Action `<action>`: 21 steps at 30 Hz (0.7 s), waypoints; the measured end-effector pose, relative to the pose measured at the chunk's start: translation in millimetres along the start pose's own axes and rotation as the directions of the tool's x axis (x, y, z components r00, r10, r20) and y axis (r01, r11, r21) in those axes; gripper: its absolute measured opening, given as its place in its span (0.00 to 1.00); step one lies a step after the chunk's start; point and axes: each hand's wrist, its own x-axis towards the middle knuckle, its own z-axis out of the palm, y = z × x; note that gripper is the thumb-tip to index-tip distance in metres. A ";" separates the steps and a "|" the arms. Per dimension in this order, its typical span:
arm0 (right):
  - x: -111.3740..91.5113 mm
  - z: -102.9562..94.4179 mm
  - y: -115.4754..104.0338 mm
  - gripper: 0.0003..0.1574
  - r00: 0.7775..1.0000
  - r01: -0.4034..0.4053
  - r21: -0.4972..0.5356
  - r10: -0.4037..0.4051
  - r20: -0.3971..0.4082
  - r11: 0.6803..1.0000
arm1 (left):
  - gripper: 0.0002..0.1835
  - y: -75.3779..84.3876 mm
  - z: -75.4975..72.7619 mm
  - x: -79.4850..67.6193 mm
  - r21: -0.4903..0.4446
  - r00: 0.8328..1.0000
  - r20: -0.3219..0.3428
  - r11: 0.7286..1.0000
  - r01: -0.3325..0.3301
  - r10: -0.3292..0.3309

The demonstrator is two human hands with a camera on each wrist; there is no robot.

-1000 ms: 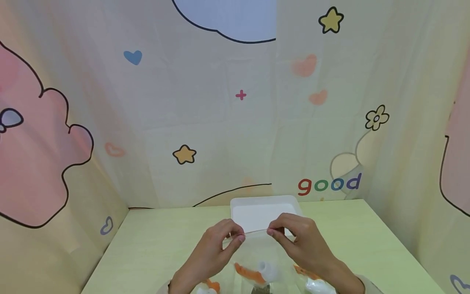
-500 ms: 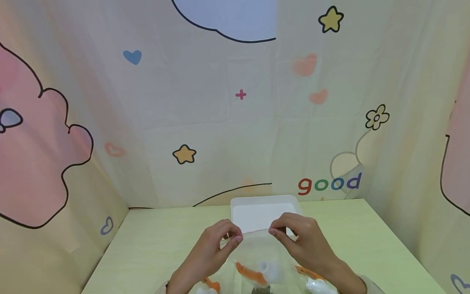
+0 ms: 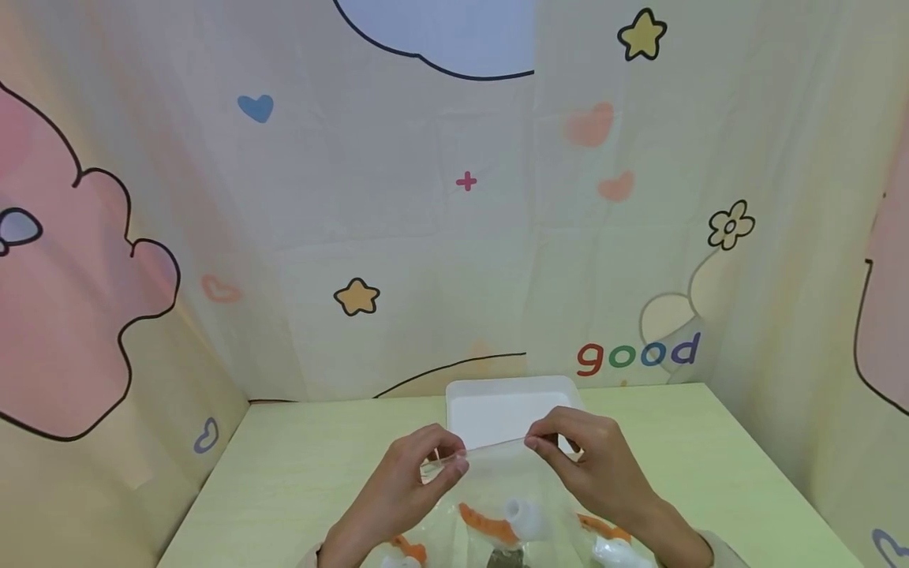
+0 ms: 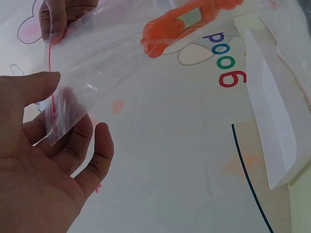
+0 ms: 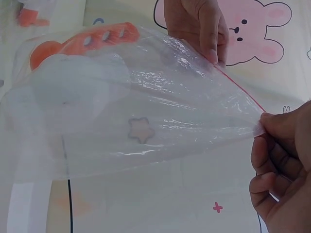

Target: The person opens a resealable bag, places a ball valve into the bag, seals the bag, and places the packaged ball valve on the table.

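A clear zip bag (image 3: 497, 477) with a red seal line hangs between both hands by its top edge. Inside are a curved orange piece (image 3: 488, 525) with slots and a white rounded object (image 3: 521, 519). My left hand (image 3: 405, 481) pinches the left part of the sealed edge between thumb and fingers; in the left wrist view its other fingers curl loosely behind the bag (image 4: 97, 63). At the bag's right top corner, my right hand (image 3: 600, 457) pinches the edge between thumb and forefinger, and the right wrist view shows the plastic (image 5: 170, 111) pulled taut towards it.
A white tray (image 3: 483, 406) stands at the back of the pale table (image 3: 298, 473), behind the hands. Bagged orange and white items (image 3: 408, 550) lie at the front left, others (image 3: 611, 544) at the front right. A grey-brown thing (image 3: 506, 558) shows at the bottom edge. Printed curtains surround the table.
My right hand has shifted slightly right and up along the bag's edge, and my left hand slightly left. More of the top edge shows between them, now slanting up to the right.
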 end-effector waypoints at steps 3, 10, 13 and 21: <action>-1.5 0.5 2.0 0.18 1.000 0.016 0.009 -0.016 -0.009 1.000 | 0.03 -1.8 0.5 0.3 -0.004 0.999 -0.022 0.999 -0.047 0.047; -3.4 1.5 2.6 0.17 1.000 -0.005 0.007 0.005 -0.003 1.000 | 0.04 -3.5 2.1 0.1 0.016 0.991 -0.072 0.994 -0.108 0.109; -2.2 -0.5 1.5 0.17 1.000 -0.006 -0.005 0.006 -0.011 1.000 | 0.04 -4.9 1.2 -1.2 -0.008 0.996 -0.055 0.998 -0.070 0.069; -0.8 -4.1 -0.6 0.16 0.999 -0.047 -0.012 0.047 0.009 0.999 | 0.04 -10.7 1.7 -5.2 -0.013 0.991 -0.082 0.994 -0.108 0.107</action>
